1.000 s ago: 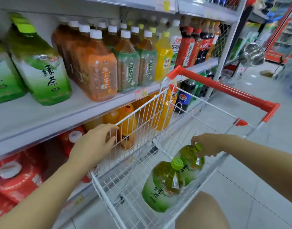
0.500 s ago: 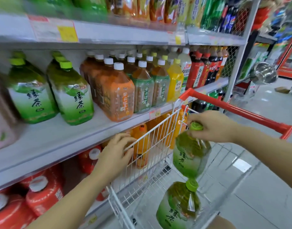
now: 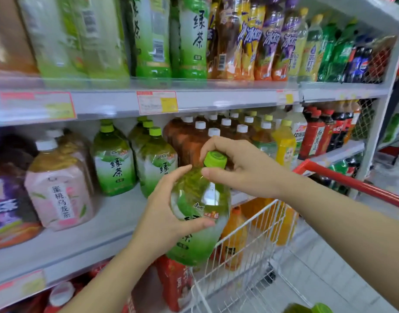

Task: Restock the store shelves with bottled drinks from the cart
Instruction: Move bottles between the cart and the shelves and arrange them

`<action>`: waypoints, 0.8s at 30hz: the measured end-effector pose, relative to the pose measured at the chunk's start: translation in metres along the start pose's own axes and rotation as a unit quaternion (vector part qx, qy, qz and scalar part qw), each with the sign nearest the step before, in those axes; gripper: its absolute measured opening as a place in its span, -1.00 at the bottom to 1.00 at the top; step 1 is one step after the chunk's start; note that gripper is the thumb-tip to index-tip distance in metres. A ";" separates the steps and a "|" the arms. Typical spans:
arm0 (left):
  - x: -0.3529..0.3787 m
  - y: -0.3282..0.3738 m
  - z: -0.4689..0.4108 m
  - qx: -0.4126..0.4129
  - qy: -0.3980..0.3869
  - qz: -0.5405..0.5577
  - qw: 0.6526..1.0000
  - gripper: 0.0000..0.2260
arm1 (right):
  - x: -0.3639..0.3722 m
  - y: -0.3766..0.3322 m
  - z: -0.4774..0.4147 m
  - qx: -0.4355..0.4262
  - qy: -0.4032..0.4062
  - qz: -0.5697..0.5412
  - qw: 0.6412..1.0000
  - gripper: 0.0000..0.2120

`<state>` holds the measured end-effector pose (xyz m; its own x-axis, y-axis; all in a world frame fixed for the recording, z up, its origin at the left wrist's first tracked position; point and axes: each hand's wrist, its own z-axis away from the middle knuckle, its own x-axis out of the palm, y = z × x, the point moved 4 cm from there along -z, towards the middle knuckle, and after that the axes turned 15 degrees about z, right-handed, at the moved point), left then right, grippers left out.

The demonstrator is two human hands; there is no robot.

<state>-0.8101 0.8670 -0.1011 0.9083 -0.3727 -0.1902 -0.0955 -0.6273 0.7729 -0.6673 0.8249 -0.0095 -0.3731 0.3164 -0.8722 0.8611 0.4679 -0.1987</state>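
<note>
Green tea bottle (image 3: 198, 199), held roughly upright in the air in front of the middle shelf (image 3: 81, 240), touching neither shelf nor cart. Right grip (image 3: 239, 168): fingers and thumb curled over the green cap (image 3: 215, 159), pinching it from above. Left grip (image 3: 169, 213): palm against the bottle's left side, thumb pressed across the label, forefinger curved over the shoulder. Just left of the grips, matching green tea bottles (image 3: 114, 163) stand in rows on the middle shelf; farther left, a pink peach-tea bottle (image 3: 58, 188). Behind the right grip, white-capped brown tea bottles (image 3: 189, 143). Below and right of the grips, a white wire cart (image 3: 250, 256) with a red handle (image 3: 352, 184); a second green-capped bottle (image 3: 307, 309) shows in it at the bottom edge of view. Orange bottles (image 3: 234, 233) are visible through the cart's wires. Above the grips, the upper shelf edge (image 3: 216, 101) carries a price tag (image 3: 156, 102).
</note>
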 end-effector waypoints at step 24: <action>-0.113 -0.089 -0.031 -0.015 0.345 -0.229 0.910 -0.31 | 0.099 0.124 -0.026 0.208 0.007 0.253 0.945 -0.10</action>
<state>-0.8912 0.9860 -0.1300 0.8906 0.4478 -0.0798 0.3596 -0.5857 0.7264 -0.6062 0.9355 -0.1094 0.1215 0.4253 -0.8968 0.9905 -0.1108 0.0817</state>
